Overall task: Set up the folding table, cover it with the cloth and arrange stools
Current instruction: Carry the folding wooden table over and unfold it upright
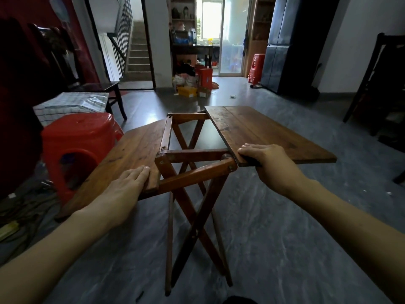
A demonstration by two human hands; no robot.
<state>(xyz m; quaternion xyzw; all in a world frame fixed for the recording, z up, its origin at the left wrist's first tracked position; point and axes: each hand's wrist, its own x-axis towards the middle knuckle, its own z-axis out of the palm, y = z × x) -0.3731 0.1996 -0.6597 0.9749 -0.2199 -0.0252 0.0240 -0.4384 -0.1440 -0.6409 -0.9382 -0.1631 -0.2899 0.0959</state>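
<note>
**Table half open, both leaves in hand**

Far left, the checked cloth [72,104] lies folded on a dark chair, and just in front of it stands a red stool [81,145]: moulded plastic, surely light, easy to lift by the rim or the cut-out in its side. More red stools [255,66] sit stacked far back by the glass door.

Now the left hand [129,183]: it lies flat, fingers together and stretched out, palm on the near corner of the left leaf [131,150], pressing more than gripping. That leaf slopes down to the left.

In the middle, the frame [192,159] stands on crossed legs on the grey floor, top rails bare, an open gap between the two leaves. Solid wood with pinned joints; I'd call it stiff and fairly heavy, with pinch spots at every pivot.

On the right, the right hand [263,159] is closed round the near left corner of the right leaf [269,130], fingers on top, thumb hidden beneath. That leaf sits almost level. Corners near the frame look like the sound grip, since the far ends would lever hard against the hinges.
</note>
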